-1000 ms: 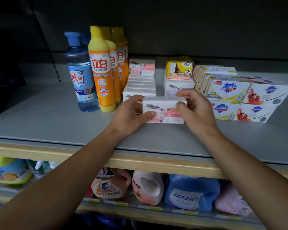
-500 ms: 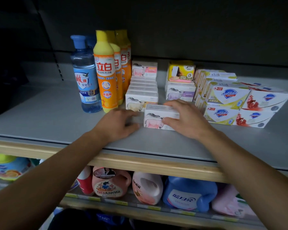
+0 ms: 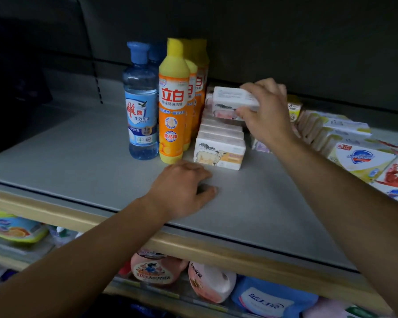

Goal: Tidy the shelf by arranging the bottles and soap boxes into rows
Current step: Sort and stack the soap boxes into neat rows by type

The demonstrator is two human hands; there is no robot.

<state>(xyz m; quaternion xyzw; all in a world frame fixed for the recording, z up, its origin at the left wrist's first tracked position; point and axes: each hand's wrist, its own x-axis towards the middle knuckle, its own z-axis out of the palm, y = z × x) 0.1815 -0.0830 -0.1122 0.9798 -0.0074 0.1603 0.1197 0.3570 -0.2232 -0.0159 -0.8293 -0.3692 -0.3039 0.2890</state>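
Observation:
My right hand (image 3: 265, 111) grips a white soap box with a pink label (image 3: 229, 103), lifted above the back of a row of white sheep-print soap boxes (image 3: 218, 150). My left hand (image 3: 182, 188) rests on the grey shelf (image 3: 78, 157) in front of that row, fingers loosely curled, holding nothing. Left of the row stand a blue-capped clear bottle (image 3: 140, 104) and a line of orange-and-yellow detergent bottles (image 3: 173, 104).
Yellow, red and white soap boxes (image 3: 359, 157) lie in rows at the right, with a small yellow box (image 3: 294, 110) behind my right hand. The shelf's wooden front edge (image 3: 216, 249) runs below. Detergent jugs (image 3: 211, 281) fill the lower shelf.
My right hand lifted the pink-label soap box off the shelf front and carried it up and back over the sheep-box row. My left hand let go and settled on the shelf.

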